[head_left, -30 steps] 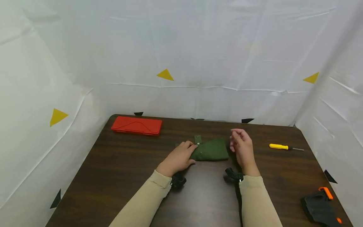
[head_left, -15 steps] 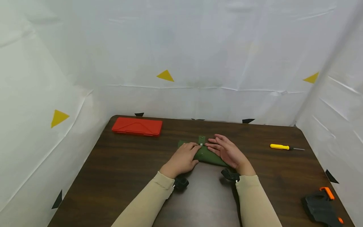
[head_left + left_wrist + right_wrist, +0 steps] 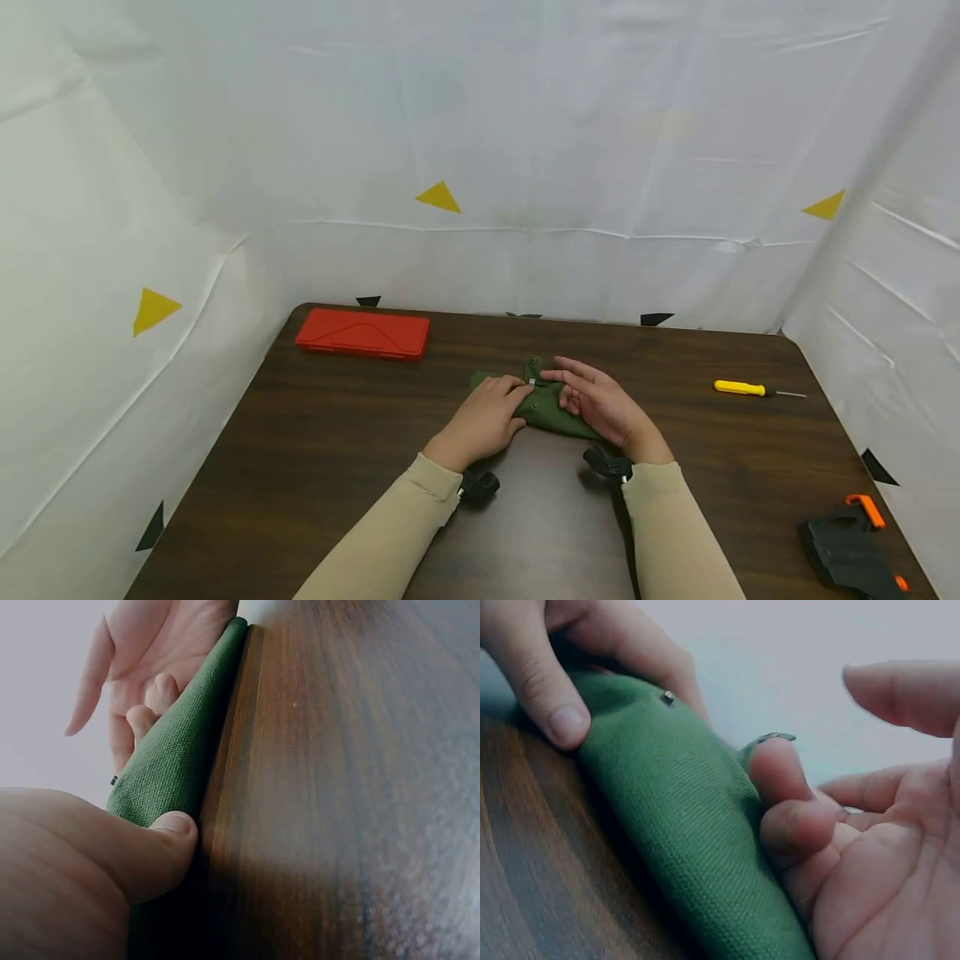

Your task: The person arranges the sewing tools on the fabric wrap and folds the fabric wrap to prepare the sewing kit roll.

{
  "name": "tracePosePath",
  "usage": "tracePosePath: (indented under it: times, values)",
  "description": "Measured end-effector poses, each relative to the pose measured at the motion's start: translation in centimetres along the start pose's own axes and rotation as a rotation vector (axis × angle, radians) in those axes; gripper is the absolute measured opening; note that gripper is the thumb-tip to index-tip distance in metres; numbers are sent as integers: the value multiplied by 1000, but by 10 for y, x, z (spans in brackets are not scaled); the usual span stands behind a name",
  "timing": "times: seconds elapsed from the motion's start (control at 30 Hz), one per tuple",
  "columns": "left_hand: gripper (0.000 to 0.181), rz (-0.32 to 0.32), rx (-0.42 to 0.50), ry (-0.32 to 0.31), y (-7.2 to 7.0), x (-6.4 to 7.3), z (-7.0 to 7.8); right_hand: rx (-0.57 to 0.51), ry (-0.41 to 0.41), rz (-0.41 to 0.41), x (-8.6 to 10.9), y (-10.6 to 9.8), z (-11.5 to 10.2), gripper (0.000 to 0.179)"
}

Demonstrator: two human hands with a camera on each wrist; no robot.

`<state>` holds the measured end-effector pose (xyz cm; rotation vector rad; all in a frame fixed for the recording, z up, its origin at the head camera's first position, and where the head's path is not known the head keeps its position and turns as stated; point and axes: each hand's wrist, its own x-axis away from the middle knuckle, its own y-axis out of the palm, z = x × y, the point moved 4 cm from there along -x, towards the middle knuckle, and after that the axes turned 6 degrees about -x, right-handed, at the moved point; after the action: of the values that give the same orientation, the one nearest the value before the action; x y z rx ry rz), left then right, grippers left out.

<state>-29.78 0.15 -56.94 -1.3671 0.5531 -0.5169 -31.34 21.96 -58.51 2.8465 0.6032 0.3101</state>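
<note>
A green fabric pouch with small metal snaps lies folded on the table; a snap tab sticks up at its far edge. My left hand holds the pouch's left part, thumb on the near edge and fingers over the top, as the right wrist view also shows. My right hand rests against the pouch's right part. Its index finger reaches toward the tab, two fingers are bent against the cloth, and the thumb stands away. The pouch's left end is mostly hidden under my left hand.
A red case lies at the back left of the dark wooden table. A yellow-handled screwdriver lies to the right. A black tool with orange parts sits at the front right. White sheeting surrounds the table.
My right hand has come in from the right over the pouch, then bent some of its fingers against it. My left hand has shifted slightly right, keeping its hold.
</note>
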Motion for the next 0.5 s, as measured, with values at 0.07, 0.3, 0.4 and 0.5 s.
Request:
tracePosePath:
  times: [0.07, 0.3, 0.4, 0.5]
  values:
    - [59, 3, 11, 3, 0, 0, 0, 31, -3, 6, 0, 1, 0, 64]
    - [60, 10, 17, 10, 4, -2, -3, 152, 0, 12, -1, 3, 0, 55]
    - [59, 24, 18, 17, 5, -2, -2, 179, -4, 22, -2, 4, 1, 55]
    - [59, 33, 15, 21, 6, -2, -1, 243, -7, 38, -4, 6, 1, 56]
